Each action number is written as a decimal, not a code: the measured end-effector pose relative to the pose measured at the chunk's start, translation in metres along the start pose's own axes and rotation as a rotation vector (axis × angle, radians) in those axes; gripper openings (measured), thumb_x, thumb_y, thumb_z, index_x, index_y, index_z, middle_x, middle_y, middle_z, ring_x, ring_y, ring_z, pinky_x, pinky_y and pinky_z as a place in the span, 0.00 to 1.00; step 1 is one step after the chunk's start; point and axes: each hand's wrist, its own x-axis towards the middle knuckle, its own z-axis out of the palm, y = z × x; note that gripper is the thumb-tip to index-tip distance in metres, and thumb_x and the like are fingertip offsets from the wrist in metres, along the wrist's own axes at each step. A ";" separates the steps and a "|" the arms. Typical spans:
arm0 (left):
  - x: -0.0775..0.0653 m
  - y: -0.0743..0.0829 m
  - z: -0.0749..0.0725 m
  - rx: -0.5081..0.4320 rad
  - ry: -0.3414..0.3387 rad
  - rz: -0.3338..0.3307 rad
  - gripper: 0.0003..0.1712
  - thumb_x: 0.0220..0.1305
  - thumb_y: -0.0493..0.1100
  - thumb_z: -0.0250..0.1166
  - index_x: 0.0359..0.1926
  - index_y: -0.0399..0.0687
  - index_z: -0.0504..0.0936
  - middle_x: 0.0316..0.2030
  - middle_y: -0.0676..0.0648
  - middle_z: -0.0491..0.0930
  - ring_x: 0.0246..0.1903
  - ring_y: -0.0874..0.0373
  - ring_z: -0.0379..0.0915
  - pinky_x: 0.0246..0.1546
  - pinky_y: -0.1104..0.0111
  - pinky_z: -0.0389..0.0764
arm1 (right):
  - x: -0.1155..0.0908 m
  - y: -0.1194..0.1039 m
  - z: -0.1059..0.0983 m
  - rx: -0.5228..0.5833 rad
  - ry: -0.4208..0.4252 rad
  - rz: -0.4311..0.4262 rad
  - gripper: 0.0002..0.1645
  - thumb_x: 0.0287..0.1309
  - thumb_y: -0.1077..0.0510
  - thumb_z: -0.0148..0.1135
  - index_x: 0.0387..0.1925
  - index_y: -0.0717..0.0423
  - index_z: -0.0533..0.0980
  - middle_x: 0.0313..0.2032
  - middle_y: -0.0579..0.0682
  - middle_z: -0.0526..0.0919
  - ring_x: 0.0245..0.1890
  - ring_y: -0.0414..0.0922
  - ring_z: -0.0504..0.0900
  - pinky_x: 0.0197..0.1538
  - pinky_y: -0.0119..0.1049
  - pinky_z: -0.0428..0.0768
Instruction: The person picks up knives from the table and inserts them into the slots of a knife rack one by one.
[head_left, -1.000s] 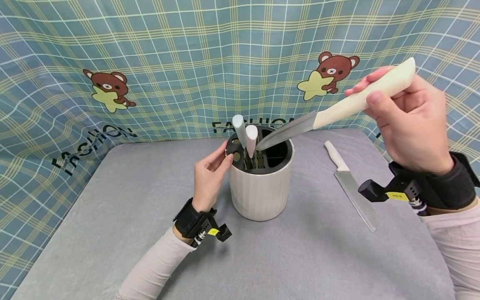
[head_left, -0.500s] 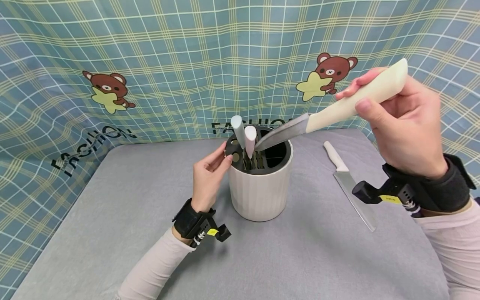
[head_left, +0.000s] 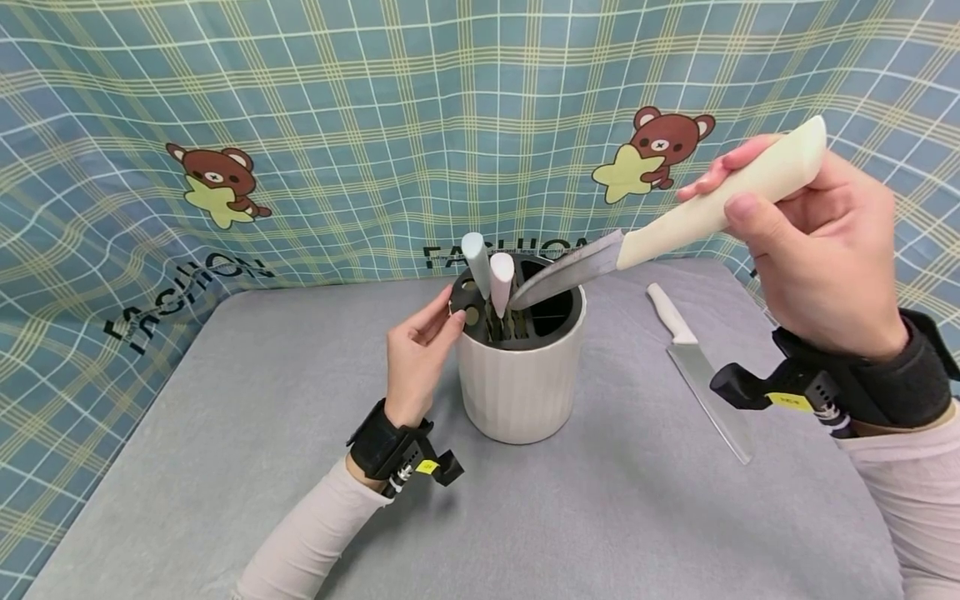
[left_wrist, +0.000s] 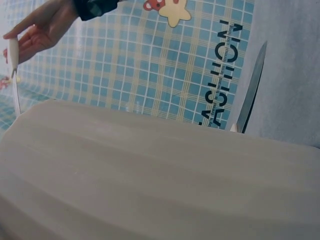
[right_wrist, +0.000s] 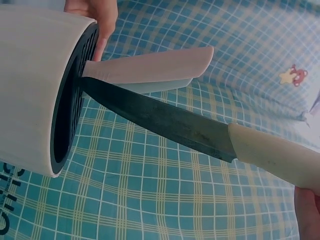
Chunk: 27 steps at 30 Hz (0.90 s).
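Observation:
A cream-handled knife (head_left: 720,204) is gripped by its handle in my right hand (head_left: 825,250), tilted with the blade (right_wrist: 165,122) slanting down to the left. Its tip meets the black slotted top (right_wrist: 59,145) of a white ribbed knife holder (head_left: 521,392); how far in it reaches I cannot tell. My left hand (head_left: 420,358) pinches the holder's left rim between thumb and fingers. Two knives stand in the slots, showing a pink handle (head_left: 501,283) and a pale blue handle (head_left: 477,262).
A white-handled knife with a broad blade (head_left: 708,392) lies on the grey cloth-covered table (head_left: 300,383), right of the holder. A plaid curtain (head_left: 390,125) with printed bears hangs behind. Round holes and a wide dark opening (head_left: 551,312) show in the holder's top.
My right hand shifts slightly left, then back right with the knife, whose tip stays at the slots. The left hand keeps its place on the rim.

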 end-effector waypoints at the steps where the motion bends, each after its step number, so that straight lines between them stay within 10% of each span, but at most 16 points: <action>1: 0.000 0.000 0.000 -0.003 -0.001 0.000 0.26 0.67 0.36 0.63 0.64 0.37 0.72 0.62 0.40 0.73 0.60 0.54 0.73 0.59 0.67 0.80 | 0.000 0.000 0.001 -0.007 0.000 -0.001 0.17 0.52 0.85 0.52 0.46 0.92 0.65 0.40 0.73 0.76 0.41 0.62 0.81 0.57 0.52 0.82; 21: 0.002 0.000 -0.001 -0.024 0.019 -0.019 0.25 0.65 0.33 0.63 0.63 0.36 0.73 0.62 0.36 0.73 0.62 0.50 0.72 0.59 0.66 0.80 | 0.008 0.007 0.032 -0.183 -0.068 -0.090 0.18 0.48 0.83 0.61 0.41 0.92 0.69 0.36 0.74 0.78 0.37 0.60 0.83 0.51 0.44 0.85; 27: 0.005 -0.018 -0.004 -0.051 -0.011 0.049 0.28 0.65 0.43 0.66 0.63 0.39 0.74 0.62 0.40 0.73 0.62 0.54 0.71 0.60 0.67 0.80 | 0.003 0.014 0.034 -0.403 -0.123 -0.015 0.15 0.53 0.79 0.60 0.44 0.84 0.73 0.36 0.65 0.83 0.41 0.52 0.84 0.47 0.34 0.85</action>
